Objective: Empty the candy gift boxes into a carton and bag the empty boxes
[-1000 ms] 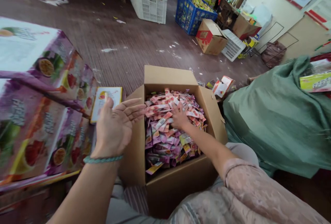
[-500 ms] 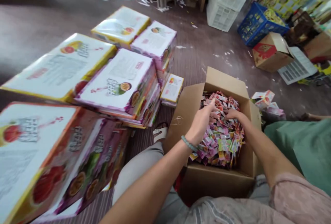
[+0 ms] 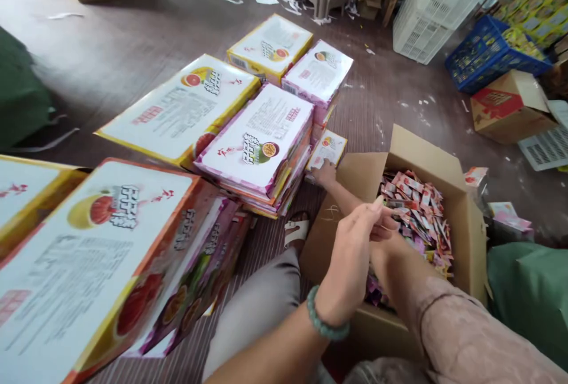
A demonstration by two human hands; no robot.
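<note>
My left hand (image 3: 355, 248), with a green bead bracelet on its wrist, is raised over the near left part of an open cardboard box (image 3: 432, 150). Its fingers are bent towards the palm, and what they hold, if anything, is hidden. Many small colourful sachets (image 3: 421, 212) fill the box. My right arm crosses beyond the left hand, and my right hand (image 3: 325, 174) reaches the small white and yellow packet (image 3: 332, 146) on the floor left of the box. Its fingers lie on the near end of that packet; their grip is too small to tell.
Stacks of printed fruit cartons (image 3: 261, 135) stand on the left. White crates (image 3: 439, 11), a blue basket (image 3: 483, 52) and a red-marked carton (image 3: 510, 106) are at the back right. Green cloth (image 3: 528, 289) lies at the right, beside small packs (image 3: 510, 218).
My right hand has left the sachets and crossed left to the small packet. My left hand has lifted back from the sachets. The view has shifted, so things appear further right.
</note>
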